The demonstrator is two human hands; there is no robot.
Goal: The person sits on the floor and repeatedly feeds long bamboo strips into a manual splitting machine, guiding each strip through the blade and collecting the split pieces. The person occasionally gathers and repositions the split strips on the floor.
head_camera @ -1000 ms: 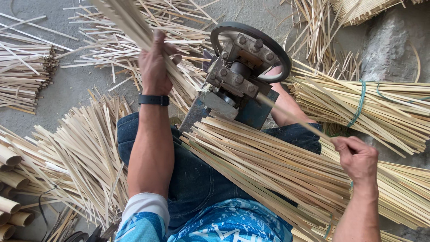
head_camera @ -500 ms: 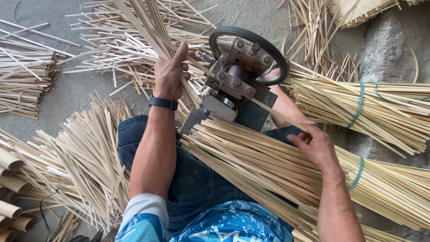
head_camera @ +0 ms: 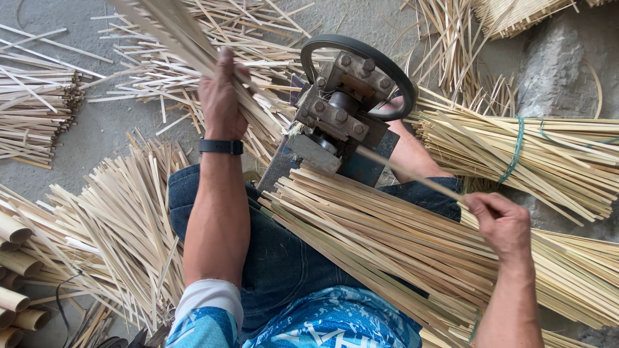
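Note:
My left hand [head_camera: 221, 96], with a black wristband, grips a bundle of thin bamboo strips [head_camera: 174, 29] that rises toward the top left from the far side of a small metal splitting machine [head_camera: 342, 113]. My right hand [head_camera: 501, 222] pinches a single bamboo slat [head_camera: 403, 173] whose far end points into the machine. A large bundle of bamboo slats [head_camera: 387, 251] lies across my lap in blue jeans, under the right hand.
A tied bundle of slats [head_camera: 548, 154] lies at the right by a grey stone. Loose strips [head_camera: 116, 219] fan out on the floor at the left, with short bamboo tubes [head_camera: 13, 303] at the lower left and another stack [head_camera: 32, 109] at the far left.
My right hand went down to the lap bundle, then drew back right holding one slat aimed at the machine. My left hand keeps its grip on the raised strips.

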